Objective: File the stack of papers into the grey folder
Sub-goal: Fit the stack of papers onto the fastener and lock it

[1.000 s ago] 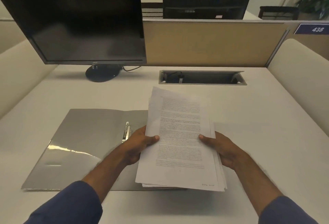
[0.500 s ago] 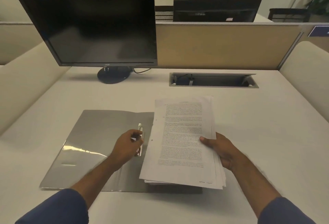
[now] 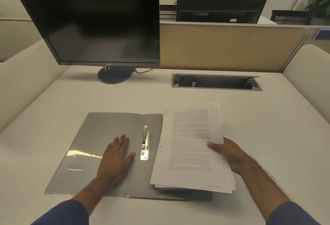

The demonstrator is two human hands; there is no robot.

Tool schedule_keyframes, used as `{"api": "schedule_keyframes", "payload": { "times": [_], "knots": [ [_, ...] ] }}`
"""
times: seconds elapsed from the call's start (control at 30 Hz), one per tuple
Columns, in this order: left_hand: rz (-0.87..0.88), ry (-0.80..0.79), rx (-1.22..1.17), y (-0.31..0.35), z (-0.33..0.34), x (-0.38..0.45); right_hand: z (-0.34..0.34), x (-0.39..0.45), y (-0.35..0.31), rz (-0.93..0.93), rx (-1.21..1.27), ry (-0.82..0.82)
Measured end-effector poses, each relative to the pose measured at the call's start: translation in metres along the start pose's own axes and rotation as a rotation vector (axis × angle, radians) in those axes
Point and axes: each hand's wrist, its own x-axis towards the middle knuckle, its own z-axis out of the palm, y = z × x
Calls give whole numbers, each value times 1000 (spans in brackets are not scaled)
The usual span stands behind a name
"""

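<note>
1. The folder (image 3: pixel 107 135) is lying open near the front edge of the desk (image 3: pixel 267 117), left of centre, its spine running front to back.
2. The clip (image 3: pixel 146 143) is sitting on the folder just left of the spine, its long axis also running front to back, shiny and flat against the grey board.
3. The left hand (image 3: pixel 116 157) is pressing flat on the folder's left leaf, palm down, fingers spread, gripping nothing; its thumb is lying just beside the clip without touching it.
4. The right hand (image 3: pixel 230 155) is pinching the papers (image 3: pixel 191 146) at their right edge, thumb on top and fingers underneath, so the stack is hanging slightly raised over the folder's right leaf.
5. The relation that matters: the stack's left edge, where two punched holes are showing, is lying just right of the clip and roughly parallel to it, so the holes are facing the fastener.
6. Judging from this, the stack is needing a short shift leftward to bring holes over the clip.
7. The left hand is the nearer one to the clip and looks best placed to open it; whether its prongs are raised, I cannot tell.
</note>
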Motion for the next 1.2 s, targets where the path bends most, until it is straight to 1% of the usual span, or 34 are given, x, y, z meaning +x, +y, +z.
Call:
{"api": "schedule_keyframes", "payload": {
  "times": [0.23,0.47,0.77,0.87,1.03,1.13,1.2],
  "knots": [
    [74,-19,-6,38,15,2,-18,-4,-4,8,-14,10],
    [67,-5,-34,70,27,0,-33,-13,-5,22,-16,10],
    [74,-7,-56,79,29,0,-34,-10,2,80,4,-23],
    [72,3,-85,80,27,0,-34,-9,5,104,7,-7],
    [68,80,-184,87,20,-5,-36,-7,8,98,-51,40],
    [101,141,-231,98,16,-10,-34,-6,8,66,-83,66],
    [121,180,-265,108,13,-15,-31,-6,8,31,-146,111]
  ]
}}
